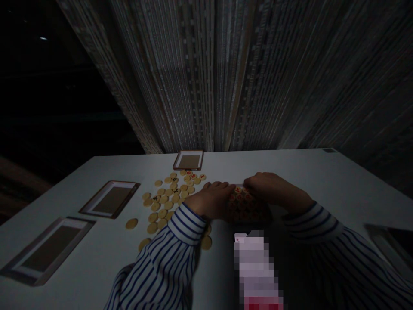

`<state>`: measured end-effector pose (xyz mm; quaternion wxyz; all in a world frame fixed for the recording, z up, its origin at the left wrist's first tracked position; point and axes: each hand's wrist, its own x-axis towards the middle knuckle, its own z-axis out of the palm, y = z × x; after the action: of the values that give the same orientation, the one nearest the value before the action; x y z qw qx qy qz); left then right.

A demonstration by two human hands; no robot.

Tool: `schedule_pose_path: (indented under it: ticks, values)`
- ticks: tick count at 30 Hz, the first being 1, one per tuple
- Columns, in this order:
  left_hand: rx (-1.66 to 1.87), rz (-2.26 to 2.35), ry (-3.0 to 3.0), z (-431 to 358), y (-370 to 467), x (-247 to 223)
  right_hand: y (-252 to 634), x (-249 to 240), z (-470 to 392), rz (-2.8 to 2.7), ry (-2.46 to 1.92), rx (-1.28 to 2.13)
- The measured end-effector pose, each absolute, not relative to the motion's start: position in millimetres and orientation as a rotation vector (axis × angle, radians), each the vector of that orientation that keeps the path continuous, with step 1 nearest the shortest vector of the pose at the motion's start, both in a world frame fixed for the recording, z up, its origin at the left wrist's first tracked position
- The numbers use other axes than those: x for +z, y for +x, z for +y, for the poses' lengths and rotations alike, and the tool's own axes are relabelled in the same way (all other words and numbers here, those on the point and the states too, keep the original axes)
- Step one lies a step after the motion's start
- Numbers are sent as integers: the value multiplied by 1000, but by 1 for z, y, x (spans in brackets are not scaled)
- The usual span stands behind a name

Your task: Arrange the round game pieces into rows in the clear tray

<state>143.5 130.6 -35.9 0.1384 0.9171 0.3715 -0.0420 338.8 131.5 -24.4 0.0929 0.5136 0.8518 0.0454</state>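
Observation:
Between my two hands sits a small box [248, 214] filled with rows of round wooden Chinese chess pieces [240, 198] marked in red. My left hand [213, 200] is closed around the box's left side, fingers bent near its far corner. On the other side, my right hand [277, 191] curls over the far right corner, its fingertips close against the back row of pieces. Shadow and the hands hide much of the box's sides and the undersides of the fingers. Many loose pieces [164, 199] lie scattered left of my left hand, a few showing black or red characters.
Flat frame-like trays lie at the back [188, 160], at the left [109, 199] and at the near left [48, 249] of the white table [300, 165]. A dark-edged object [392, 245] lies at the right. A lit phone screen [258, 267], partly pixelated, is in front. Curtains [219, 77] hang behind.

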Motion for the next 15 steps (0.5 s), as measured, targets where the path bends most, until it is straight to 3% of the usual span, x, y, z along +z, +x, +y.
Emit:
schedule_pose_path:
  ticks: [15]
  values:
    - [-142, 1081, 2631, 129, 144, -32, 338, -26, 133, 2551, 1515, 152]
